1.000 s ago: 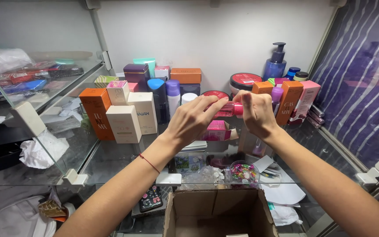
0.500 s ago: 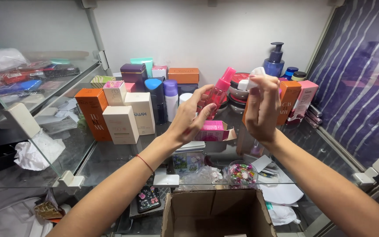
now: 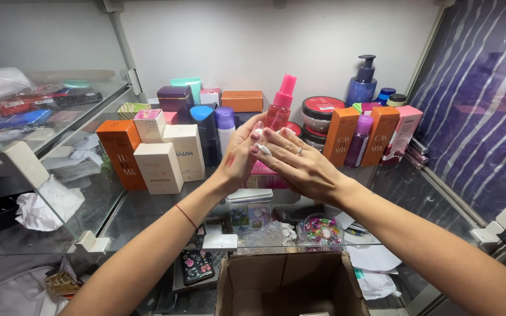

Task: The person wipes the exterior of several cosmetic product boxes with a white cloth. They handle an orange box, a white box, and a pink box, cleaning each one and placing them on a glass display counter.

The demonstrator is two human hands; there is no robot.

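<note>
A pink spray bottle (image 3: 280, 108) with a pink pump top stands upright between my two hands above the glass shelf (image 3: 147, 205). My left hand (image 3: 238, 153) cups the bottle's lower part from the left. My right hand (image 3: 293, 161) lies across its front with a small white cloth or wipe (image 3: 263, 146) pressed against the bottle. Only the bottle's neck and top show above my fingers.
Orange boxes (image 3: 119, 151), cream boxes (image 3: 158, 167), purple and blue bottles (image 3: 225, 126), round jars (image 3: 321, 111) and a blue pump bottle (image 3: 363, 82) crowd the shelf's back. An open cardboard box (image 3: 291, 284) sits below, beside a small bowl of beads (image 3: 322, 228). A striped purple panel (image 3: 475, 99) stands at right.
My hands have come together and lower, closing around the pink bottle, which now stands upright instead of tilted. The right hand has moved from beside the bottle to across its front.
</note>
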